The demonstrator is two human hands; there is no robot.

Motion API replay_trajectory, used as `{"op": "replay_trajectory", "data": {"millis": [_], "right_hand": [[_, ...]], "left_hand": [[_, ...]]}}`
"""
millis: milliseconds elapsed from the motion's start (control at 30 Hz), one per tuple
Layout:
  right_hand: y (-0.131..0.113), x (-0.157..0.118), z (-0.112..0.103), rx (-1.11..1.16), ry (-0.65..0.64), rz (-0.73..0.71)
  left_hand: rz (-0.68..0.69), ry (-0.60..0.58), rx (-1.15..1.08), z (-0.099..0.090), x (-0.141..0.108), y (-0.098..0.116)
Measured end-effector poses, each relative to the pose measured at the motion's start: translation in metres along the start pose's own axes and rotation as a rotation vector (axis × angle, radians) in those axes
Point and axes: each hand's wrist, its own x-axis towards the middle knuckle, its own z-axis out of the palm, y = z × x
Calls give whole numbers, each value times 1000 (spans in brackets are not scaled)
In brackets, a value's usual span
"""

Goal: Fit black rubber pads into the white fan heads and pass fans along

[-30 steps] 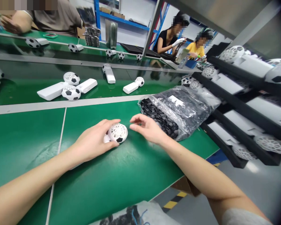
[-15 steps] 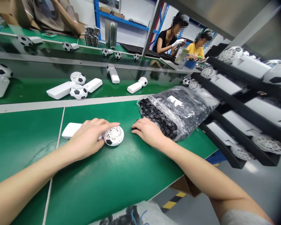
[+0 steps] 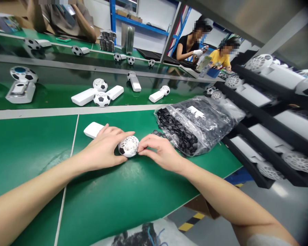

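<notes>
Fan [image 3: 128,147]: slanted long axis, ball head near-right, handle [image 3: 92,130] far-left | left hand [image 3: 102,148]: gripping head | right hand [image 3: 164,152]: fingertips pinched

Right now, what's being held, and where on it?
The soccer-ball-patterned fan, held by its round head near the handle joint, in the left hand. Whether the right hand pinches anything can't be told.

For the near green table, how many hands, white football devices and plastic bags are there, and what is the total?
Left hand and right hand: 2
White football device: 1
Plastic bag: 1
Total: 4
Loose black pieces: too small to count
</notes>
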Motion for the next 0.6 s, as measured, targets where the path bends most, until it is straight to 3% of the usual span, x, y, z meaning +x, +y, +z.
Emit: {"op": "replay_trajectory", "data": {"millis": [267, 467, 600], "right_hand": [[7, 5, 13, 71, 96, 75], [16, 6, 20, 360, 31, 257], [21, 8, 20, 369, 30, 298]], "left_hand": [[-86, 129, -17, 9, 2, 11], [-84, 147, -63, 6, 3, 20], [-48, 129, -89, 6, 5, 14]]}}
